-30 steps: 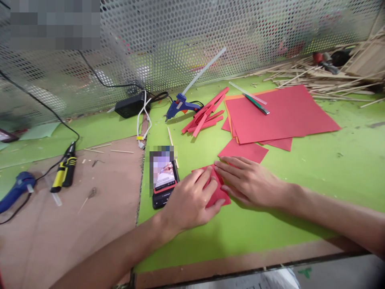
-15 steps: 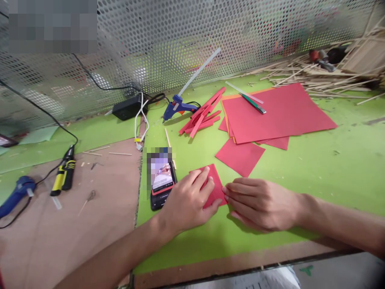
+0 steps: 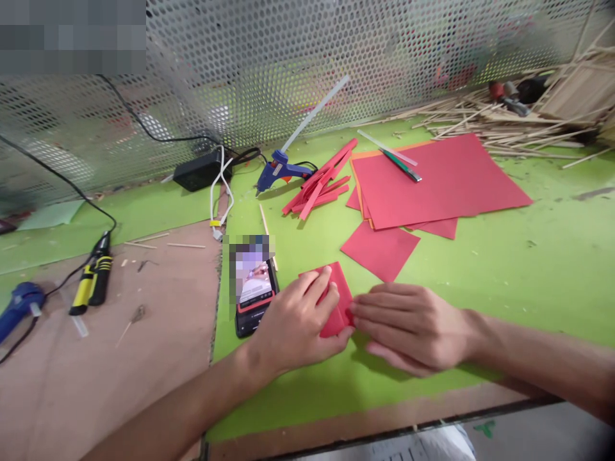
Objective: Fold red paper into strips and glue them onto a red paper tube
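A small folded piece of red paper (image 3: 337,282) lies on the green tabletop, with a crease running near its right side. My left hand (image 3: 302,315) rests over its left part, fingers spread on top and thumb along the bottom edge. Against the right edge is my right hand (image 3: 408,326), its fingers pressed together and closed on the paper's margin; the fingertips hide part of that edge. Just left of my left hand a phone (image 3: 258,301) lies face up with a picture on screen. Beyond my hands is a loose red paper square (image 3: 380,248).
Farther back lie a blue glue gun (image 3: 278,171), red paper strips (image 3: 319,182) and a red sheet stack (image 3: 446,186) topped by a green cutter (image 3: 401,164). Yellow-black pliers (image 3: 93,282) sit left. Thin wooden sticks (image 3: 461,118) are heaped by the perforated metal screen (image 3: 288,57).
The red paper's right side has been folded inward, and a crease now shows. My right hand has shifted slightly left with it. The whole view has drifted a little.
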Tool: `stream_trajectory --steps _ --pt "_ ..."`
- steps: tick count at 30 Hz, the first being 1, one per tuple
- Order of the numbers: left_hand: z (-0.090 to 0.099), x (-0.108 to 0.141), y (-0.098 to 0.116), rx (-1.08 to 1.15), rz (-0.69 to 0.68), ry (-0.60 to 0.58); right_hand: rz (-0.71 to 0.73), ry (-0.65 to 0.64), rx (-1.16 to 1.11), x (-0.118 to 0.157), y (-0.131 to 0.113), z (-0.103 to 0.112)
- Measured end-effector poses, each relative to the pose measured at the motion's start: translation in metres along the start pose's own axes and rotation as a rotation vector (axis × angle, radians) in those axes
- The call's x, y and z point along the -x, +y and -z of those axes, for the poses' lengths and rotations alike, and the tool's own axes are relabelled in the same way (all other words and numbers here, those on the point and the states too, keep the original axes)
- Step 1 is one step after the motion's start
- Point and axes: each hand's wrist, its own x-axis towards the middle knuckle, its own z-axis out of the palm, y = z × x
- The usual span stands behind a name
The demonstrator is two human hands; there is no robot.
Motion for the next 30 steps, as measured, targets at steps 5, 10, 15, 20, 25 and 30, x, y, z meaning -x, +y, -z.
stream_trajectory --steps 5,10,15,20,25,30 --pt "-0.001 0.000 0.000 -0.004 0.001 0.005 -0.175 -0.084 0.124 -0.007 0.009 -0.012" --pt "0.000 -0.001 0.001 0.011 0.007 -0.015 -0.248 -0.150 0.161 -0.010 0.023 -0.017" --pt "0.004 -0.005 0.000 0.127 0.112 -0.069 -0.277 -0.155 0.085 -0.011 0.028 -0.014" --pt "0.010 -0.003 -0.014 0.163 0.222 -0.128 -0.213 -0.173 0.131 -0.010 0.027 -0.015" --pt "0.021 -0.003 -0.026 0.165 0.306 -0.185 -0.197 -0.196 0.138 -0.009 0.027 -0.014" --pt "0.028 -0.006 -0.031 0.258 0.390 -0.247 -0.157 -0.181 0.122 -0.009 0.027 -0.015"
